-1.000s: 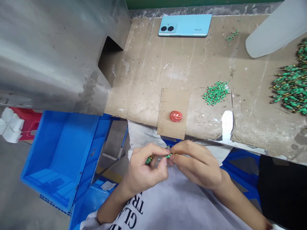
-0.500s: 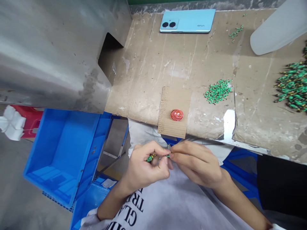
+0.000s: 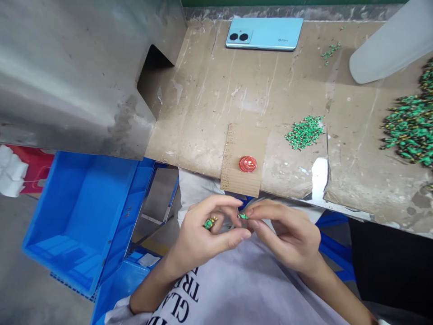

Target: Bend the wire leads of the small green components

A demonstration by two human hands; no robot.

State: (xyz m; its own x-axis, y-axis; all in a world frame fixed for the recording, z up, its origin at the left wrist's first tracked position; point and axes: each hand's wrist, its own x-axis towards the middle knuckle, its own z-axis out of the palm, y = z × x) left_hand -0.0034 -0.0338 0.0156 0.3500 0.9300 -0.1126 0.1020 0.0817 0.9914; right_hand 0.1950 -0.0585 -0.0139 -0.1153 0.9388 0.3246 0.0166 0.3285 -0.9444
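My left hand (image 3: 209, 230) is curled above my lap, with small green-and-yellow painted pieces (image 3: 210, 222) held in the crook of its fingers. Its thumb and index finger stand apart. Close beside it, my right hand (image 3: 287, 232) pinches a tiny green piece (image 3: 242, 216) between thumb and fingertips, near the left fingertips. Just beyond the hands, a small round dish of glossy red stuff (image 3: 247, 164) rests on a strip of cardboard (image 3: 244, 140) at the table edge.
Small green pieces lie in a pile (image 3: 305, 132); a bigger pile (image 3: 411, 128) is at the right. A light-blue phone (image 3: 265, 34), a white cylindrical container (image 3: 389, 49) and a metal housing (image 3: 74, 81) stand around. Blue crates (image 3: 81, 216) sit lower left.
My left thumb and index finger have parted, and the tiny green piece now shows more fully in my right fingertips. The view has shifted slightly.
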